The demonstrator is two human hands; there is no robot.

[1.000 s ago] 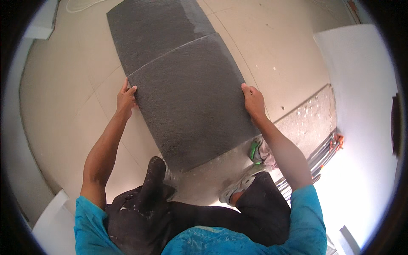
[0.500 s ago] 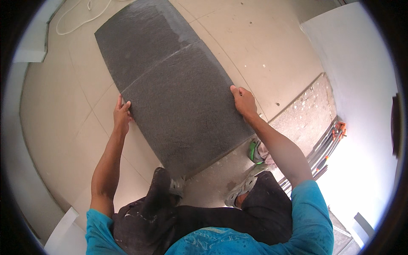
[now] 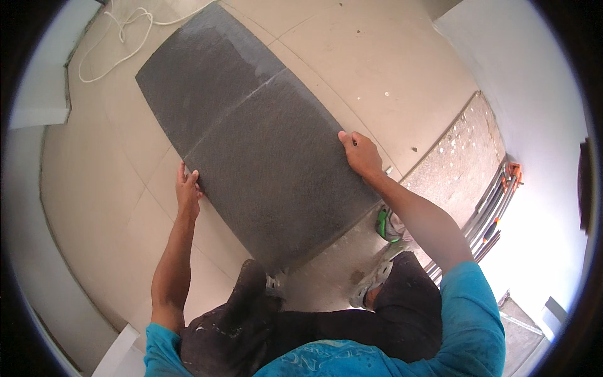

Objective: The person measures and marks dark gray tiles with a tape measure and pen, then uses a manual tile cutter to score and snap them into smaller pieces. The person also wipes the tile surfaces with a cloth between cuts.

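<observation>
Two dark grey rough-faced tiles lie end to end, with a pale line running across where they meet. My left hand (image 3: 188,190) is closed on the left edge of the near tile (image 3: 276,169), close to that line, its thumb at the rim and some fingers partly hidden. On the opposite edge, my right hand (image 3: 362,154) grips the same tile with a bent thumb and curled fingers; its fingertips are out of sight. The far tile (image 3: 210,63) stretches away to the upper left and has a lighter, wet-looking patch along its right side.
Beige floor tiles (image 3: 125,125) surround the slabs. A white cable (image 3: 116,75) loops at the far left. By my right forearm lie a green-and-grey bundle (image 3: 391,226), a rough board (image 3: 461,147) and several long tools with orange parts (image 3: 514,173). A white wall (image 3: 527,81) stands right.
The whole view has shifted and turned slightly, showing more of the cable. Both hands keep their places on the near tile's edges, and the tiles stay together.
</observation>
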